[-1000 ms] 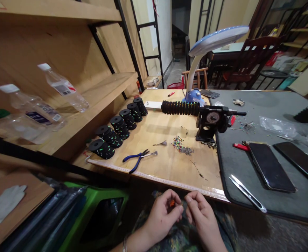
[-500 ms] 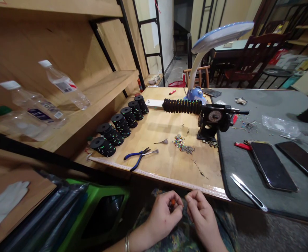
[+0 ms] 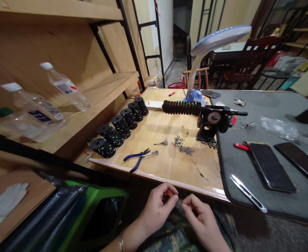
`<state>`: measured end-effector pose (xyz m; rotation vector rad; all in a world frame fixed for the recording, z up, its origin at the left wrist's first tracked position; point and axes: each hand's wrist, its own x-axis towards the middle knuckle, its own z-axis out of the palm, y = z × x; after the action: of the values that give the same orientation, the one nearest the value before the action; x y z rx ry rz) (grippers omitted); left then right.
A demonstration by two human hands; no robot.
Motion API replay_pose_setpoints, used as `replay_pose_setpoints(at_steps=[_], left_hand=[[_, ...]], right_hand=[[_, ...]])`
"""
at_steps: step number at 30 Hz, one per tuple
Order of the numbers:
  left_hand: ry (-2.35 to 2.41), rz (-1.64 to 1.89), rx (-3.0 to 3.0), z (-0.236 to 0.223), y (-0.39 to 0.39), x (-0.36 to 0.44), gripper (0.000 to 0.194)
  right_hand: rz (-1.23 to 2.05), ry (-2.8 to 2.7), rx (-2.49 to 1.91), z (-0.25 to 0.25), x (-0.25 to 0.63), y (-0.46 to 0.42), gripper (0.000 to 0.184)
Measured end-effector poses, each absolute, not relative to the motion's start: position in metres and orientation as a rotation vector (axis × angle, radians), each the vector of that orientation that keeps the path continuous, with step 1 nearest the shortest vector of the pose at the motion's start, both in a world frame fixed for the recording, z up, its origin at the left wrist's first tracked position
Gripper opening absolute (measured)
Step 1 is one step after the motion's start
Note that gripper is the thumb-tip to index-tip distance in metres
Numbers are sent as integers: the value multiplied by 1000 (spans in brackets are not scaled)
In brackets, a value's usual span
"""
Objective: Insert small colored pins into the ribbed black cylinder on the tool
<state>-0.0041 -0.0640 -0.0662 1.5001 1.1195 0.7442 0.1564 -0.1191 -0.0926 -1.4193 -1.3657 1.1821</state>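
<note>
Over my lap, just off the table's front edge, my left hand (image 3: 159,204) is curled round a small cluster of orange bits (image 3: 169,193); their kind is too small to tell. To its right, my right hand (image 3: 197,213) has thumb and fingertips pinched together, and whatever is between them does not show. A narrow gap lies between the two hands. Beyond them on the wooden table (image 3: 164,168) are a pile of coloured beads (image 3: 178,142), small metal pieces (image 3: 187,150) beside it, and blue-handled pliers (image 3: 138,159).
Black foam spools (image 3: 103,147) line the table's left side. A black winding device (image 3: 210,120) carries a row of black discs (image 3: 181,107), with a desk lamp (image 3: 193,94) behind. Phones (image 3: 272,168) and thread snips (image 3: 248,193) lie on the grey mat (image 3: 232,164). Bottles (image 3: 64,87) stand on the left shelf.
My left hand has moved a little up and left, and my right hand slightly down, so the gap between their fingertips is wider. The things on the table stay put.
</note>
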Motion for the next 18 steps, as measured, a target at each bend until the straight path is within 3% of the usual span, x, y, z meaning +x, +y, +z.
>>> replay_pose_setpoints(at_steps=[9,18], left_hand=[[1178,938,1354,-67,-46,-9,21],[1120,841,1149,-71,-37,-27,33]], right_hand=[[976,-1360,-1485,-96,163,-122,22],[1129,-1012,-1391,-96,164,-124,30]])
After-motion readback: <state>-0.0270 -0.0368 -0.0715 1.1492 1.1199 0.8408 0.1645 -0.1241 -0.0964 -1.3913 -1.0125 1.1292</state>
